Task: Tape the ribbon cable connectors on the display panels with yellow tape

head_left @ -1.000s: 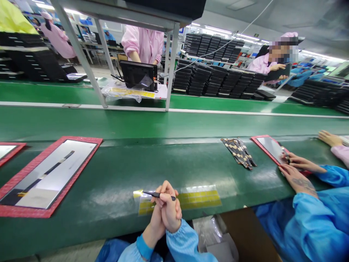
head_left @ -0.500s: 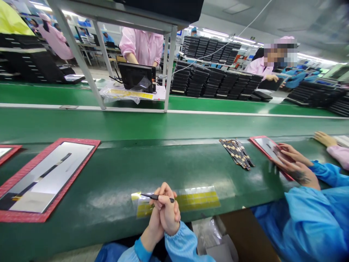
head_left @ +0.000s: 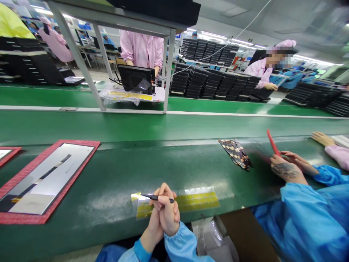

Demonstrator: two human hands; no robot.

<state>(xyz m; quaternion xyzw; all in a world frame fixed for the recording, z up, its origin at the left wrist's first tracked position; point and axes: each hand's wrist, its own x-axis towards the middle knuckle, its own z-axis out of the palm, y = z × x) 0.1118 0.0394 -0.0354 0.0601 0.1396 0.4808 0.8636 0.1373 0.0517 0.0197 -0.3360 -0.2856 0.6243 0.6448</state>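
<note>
Black tweezers (head_left: pixel 154 197) rest in my right hand (head_left: pixel 168 214), under its thumb, with their thin tip pointing left. My left hand (head_left: pixel 155 222) is clasped with the right one, its fingers wrapped round it and partly hidden. Under and behind both hands lies a clear sheet of yellow tape pieces (head_left: pixel 200 199) on the green work surface (head_left: pixel 114 182). To the left, a display panel (head_left: pixel 64 154) with a dark flex cable (head_left: pixel 45 175) along it sits on a pink foam sheet (head_left: pixel 49 211).
A pile of flex cables (head_left: pixel 236 154) lies to the right. Beyond it, a co-worker's hands (head_left: pixel 289 169) hold a red-edged sheet (head_left: pixel 273 142) on edge. A metal-legged rack (head_left: pixel 169 72) stands across the belt, beside stacked black trays (head_left: pixel 207 82). Below the edge is a cardboard box (head_left: pixel 245 236).
The co-worker on the right has tipped the red-edged piece from nearly flat to on edge. My hands and the tweezers have stayed in place.
</note>
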